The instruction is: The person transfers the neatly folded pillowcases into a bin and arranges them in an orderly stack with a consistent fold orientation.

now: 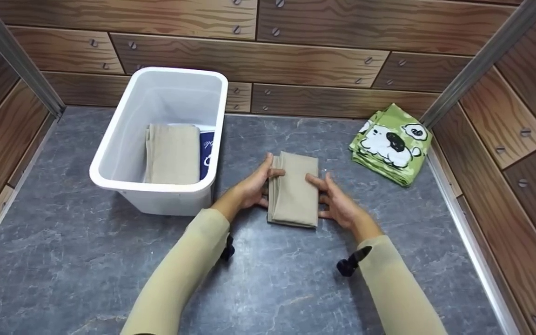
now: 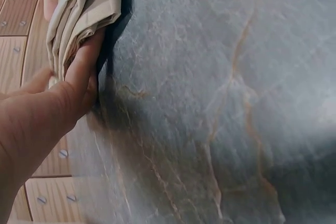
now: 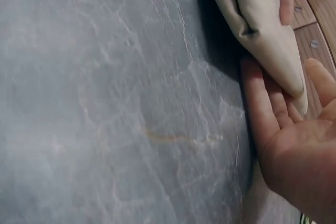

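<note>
A folded beige cloth [image 1: 297, 190] lies between my two hands over the grey floor, its layered folds along the left edge. My left hand [image 1: 252, 186] grips that left edge, one finger over the top and others beneath, as the left wrist view shows the fingers tucked under the cloth [image 2: 89, 9]. From the opposite side, my right hand [image 1: 341, 202] holds the right edge, a digit on top. In the right wrist view, fingers [image 3: 260, 95] reach under the cloth [image 3: 270, 35].
A white plastic bin [image 1: 156, 187] stands at left, containing another folded beige cloth [image 1: 175, 156] and a navy item with white lettering [image 1: 207, 153]. A folded green cloth with a cartoon dog [image 1: 391, 144] lies at the back right. Wood-patterned walls [image 1: 296, 60] enclose the back and sides.
</note>
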`<state>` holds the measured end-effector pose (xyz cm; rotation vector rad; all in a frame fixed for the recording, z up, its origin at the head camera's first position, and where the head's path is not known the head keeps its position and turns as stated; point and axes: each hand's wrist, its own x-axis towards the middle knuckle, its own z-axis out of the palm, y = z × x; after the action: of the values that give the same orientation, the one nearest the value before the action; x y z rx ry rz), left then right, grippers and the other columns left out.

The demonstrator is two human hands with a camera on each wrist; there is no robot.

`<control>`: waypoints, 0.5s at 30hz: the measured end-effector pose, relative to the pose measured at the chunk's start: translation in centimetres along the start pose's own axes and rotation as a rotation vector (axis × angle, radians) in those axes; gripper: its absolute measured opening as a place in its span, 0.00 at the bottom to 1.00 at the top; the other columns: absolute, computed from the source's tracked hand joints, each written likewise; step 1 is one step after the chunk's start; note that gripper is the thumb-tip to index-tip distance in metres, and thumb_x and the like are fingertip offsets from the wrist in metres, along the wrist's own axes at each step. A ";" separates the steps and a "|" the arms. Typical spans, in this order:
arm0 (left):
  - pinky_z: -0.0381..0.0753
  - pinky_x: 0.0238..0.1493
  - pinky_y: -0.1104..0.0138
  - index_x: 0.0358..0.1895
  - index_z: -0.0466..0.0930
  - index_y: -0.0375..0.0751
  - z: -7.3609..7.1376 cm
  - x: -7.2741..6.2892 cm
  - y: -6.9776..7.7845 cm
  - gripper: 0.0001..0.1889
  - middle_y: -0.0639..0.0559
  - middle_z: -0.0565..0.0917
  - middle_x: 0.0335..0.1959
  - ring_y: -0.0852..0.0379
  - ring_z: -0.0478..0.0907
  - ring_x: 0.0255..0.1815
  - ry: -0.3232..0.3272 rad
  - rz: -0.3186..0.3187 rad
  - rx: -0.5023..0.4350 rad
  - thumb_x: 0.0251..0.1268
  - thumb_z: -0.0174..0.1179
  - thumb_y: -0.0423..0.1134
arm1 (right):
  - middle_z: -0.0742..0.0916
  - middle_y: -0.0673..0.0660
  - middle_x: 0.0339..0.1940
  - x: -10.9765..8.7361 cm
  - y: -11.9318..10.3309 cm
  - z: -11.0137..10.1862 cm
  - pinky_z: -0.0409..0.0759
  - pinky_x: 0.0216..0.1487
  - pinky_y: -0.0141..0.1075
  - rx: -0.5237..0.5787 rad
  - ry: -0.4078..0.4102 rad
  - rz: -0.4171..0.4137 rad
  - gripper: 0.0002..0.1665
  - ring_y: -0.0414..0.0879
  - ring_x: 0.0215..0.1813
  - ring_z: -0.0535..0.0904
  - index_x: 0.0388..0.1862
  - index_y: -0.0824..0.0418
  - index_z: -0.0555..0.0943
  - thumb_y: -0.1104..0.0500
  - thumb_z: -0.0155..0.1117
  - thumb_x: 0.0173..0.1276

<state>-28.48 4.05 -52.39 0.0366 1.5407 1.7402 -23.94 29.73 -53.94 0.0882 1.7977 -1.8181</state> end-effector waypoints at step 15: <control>0.79 0.55 0.41 0.76 0.63 0.50 -0.1 -0.1 -0.5 0.46 0.45 0.58 0.76 0.37 0.68 0.67 0.017 0.034 -0.025 0.69 0.21 0.76 | 0.64 0.58 0.77 0.2 0.3 0.3 0.80 0.55 0.47 0.027 0.092 0.010 0.41 0.53 0.65 0.70 0.80 0.43 0.58 0.29 0.23 0.77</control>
<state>-28.19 3.87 -52.75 0.0355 1.5383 1.7904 -23.87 29.37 -54.23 0.1943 1.8322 -1.8585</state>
